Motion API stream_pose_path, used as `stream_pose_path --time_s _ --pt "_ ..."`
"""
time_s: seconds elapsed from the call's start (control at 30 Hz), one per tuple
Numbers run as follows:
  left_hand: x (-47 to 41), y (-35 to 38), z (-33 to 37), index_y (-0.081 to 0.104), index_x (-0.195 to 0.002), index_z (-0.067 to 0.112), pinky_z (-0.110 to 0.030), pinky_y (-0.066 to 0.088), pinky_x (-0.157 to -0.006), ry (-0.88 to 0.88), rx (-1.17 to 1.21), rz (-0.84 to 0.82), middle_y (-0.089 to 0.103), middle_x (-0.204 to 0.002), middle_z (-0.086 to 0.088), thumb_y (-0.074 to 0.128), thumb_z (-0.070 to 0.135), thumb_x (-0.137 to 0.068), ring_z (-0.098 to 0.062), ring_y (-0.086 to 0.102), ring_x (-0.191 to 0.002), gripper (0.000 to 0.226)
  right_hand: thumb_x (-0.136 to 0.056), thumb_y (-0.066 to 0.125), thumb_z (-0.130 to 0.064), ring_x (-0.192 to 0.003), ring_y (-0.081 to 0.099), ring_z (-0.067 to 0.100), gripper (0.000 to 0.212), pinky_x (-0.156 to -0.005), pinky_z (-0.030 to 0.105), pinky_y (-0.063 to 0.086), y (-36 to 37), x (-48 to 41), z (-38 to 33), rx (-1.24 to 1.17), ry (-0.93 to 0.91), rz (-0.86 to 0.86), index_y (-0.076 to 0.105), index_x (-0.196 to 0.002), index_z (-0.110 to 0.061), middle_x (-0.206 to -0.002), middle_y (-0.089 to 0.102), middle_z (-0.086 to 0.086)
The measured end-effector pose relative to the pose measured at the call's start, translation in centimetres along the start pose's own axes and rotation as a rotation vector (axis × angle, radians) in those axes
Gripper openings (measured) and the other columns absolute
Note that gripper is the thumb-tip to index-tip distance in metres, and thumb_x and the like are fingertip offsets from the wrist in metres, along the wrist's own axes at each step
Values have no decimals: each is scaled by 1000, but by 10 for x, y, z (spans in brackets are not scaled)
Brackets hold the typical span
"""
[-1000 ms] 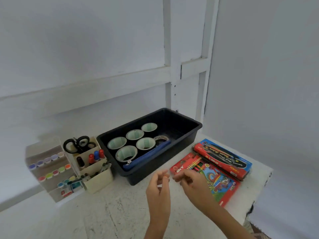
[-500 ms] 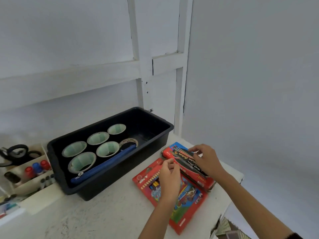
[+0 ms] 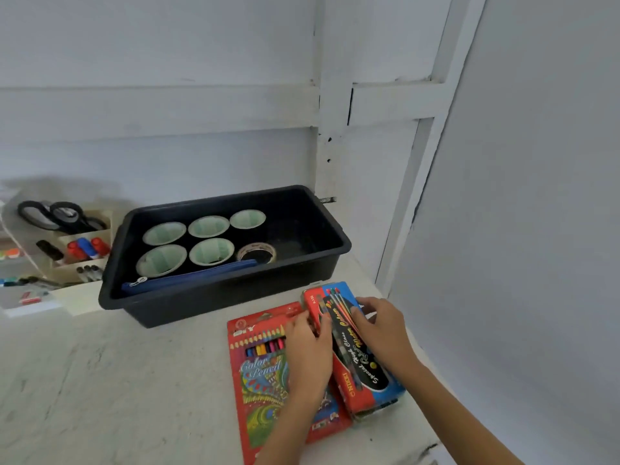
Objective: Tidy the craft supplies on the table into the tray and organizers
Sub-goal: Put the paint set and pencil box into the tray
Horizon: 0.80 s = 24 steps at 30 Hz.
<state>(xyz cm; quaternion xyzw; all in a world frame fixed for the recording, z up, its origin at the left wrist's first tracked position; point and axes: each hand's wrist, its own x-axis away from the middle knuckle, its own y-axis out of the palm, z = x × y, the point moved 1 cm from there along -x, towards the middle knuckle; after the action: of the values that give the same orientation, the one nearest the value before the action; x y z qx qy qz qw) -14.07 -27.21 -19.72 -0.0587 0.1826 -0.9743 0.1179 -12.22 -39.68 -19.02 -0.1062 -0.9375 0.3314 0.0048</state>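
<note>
Table (image 3: 100, 380): we see a pale, worn top in a white-walled corner.
Tray (image 3: 218, 303): black, at the back, holding five cups (image 3: 164, 233), a tape roll (image 3: 256, 245) and a blue pouch (image 3: 188, 276).
Organizer (image 3: 100, 290): left of it, with scissors (image 3: 50, 214) and markers (image 3: 84, 248).
Watercolour box (image 3: 360, 380): near right, lying partly over the colour pencil box (image 3: 261, 370).
Left hand (image 3: 308, 350): our fingers curl over its left edge.
Right hand (image 3: 379, 330): clasps its right side.

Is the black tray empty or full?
Partly full: five cups, a tape roll and a blue pouch lie inside the tray.
</note>
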Motion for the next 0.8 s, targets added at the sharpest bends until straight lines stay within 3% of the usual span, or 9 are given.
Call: stream_pose_path --time_s 0.1,0.17,0.3,0.43,0.53,0.63,0.8 --pt "5 1 4 52 -124 13 -22 50 -77 -15 -30 57 52 -116 -4 51 35 -94 -9 55 -91 37 -94 53 -31 -74 56 2 32 -61 5 34 3 1 0 29 -32 8 59 -120 -15 -100 56 -3" --pt "8 -1 7 49 -131 13 -13 47 -71 -11 -22 82 51 -118 -4 51 33 -94 -7 54 -91 42 -94 52 -30 -73 54 1 29 -60 5 32 4 3 -4 45 -52 37 60 -118 -15 -95 52 -4" --pt "9 -19 6 52 -126 16 0 41 -58 -9 15 134 48 -117 -2 46 33 -96 1 50 -82 34 -94 53 -25 -78 59 9 21 -66 15 45 13 8 -21 -28 -109 38 63 -108 -14 -91 55 0" --pt "2 -48 -11 58 -108 18 -15 52 -63 -28 46 207 53 -105 -2 46 42 -93 -11 63 -83 31 -92 55 -21 -82 60 6 16 -64 12 43 32 14 -41 -89 -155 -89 65 -105 -19 -92 62 -1" --pt "4 -69 -23 52 -105 22 -9 42 -54 -52 2 275 47 -100 -1 49 33 -95 -8 59 -80 15 -93 53 -18 -80 58 0 19 -62 7 43 51 24 -49 -129 -191 -157 62 -110 -21 -96 62 -5" --pt "9 -81 -34 51 -100 24 -9 38 -57 -49 -33 338 46 -92 2 52 29 -94 -5 56 -75 8 -94 53 -15 -83 55 0 24 -69 7 44 67 35 -52 -146 -183 -189 60 -117 -17 -100 57 -7" --pt "10 -80 -55 62 -114 10 -24 49 -70 -48 -133 431 47 -90 5 56 32 -91 -11 56 -86 32 -93 55 -19 -100 55 6 29 -91 29 51 79 46 -48 -122 -215 -196 57 -122 -21 -103 52 -12"
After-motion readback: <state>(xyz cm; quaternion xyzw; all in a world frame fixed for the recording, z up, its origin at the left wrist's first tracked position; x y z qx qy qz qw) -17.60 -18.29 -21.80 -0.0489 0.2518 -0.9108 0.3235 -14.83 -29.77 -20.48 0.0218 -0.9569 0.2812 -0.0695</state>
